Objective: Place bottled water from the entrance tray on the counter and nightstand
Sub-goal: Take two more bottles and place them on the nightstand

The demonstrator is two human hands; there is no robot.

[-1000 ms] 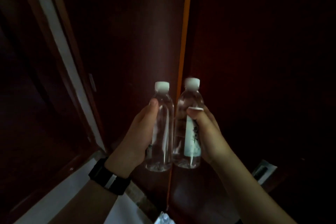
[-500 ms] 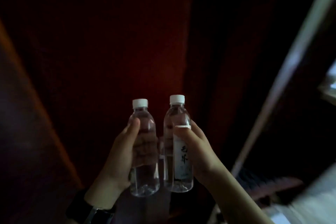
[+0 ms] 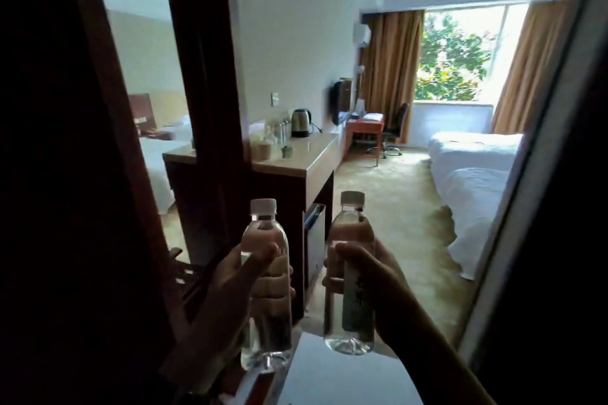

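Observation:
I hold two clear water bottles with white caps upright in front of me. My left hand (image 3: 230, 299) grips the left bottle (image 3: 265, 237) around its middle. My right hand (image 3: 371, 276) grips the right bottle (image 3: 350, 227), which carries a pale label with dark characters. The two bottles are a short way apart. Beyond them stands a beige-topped counter (image 3: 309, 154) against the left wall, some distance ahead of both hands. No nightstand shows clearly.
On the counter stand a kettle (image 3: 301, 122), glasses and small cups. A dark door frame (image 3: 204, 76) rises on the left with a mirror beside it. White beds (image 3: 473, 174) fill the right; carpet runs between. A desk and chair (image 3: 394, 125) stand by the window.
My view has swung from a dark wooden door to the lit hotel room. Both hands still hold the bottles, which are now slightly further apart.

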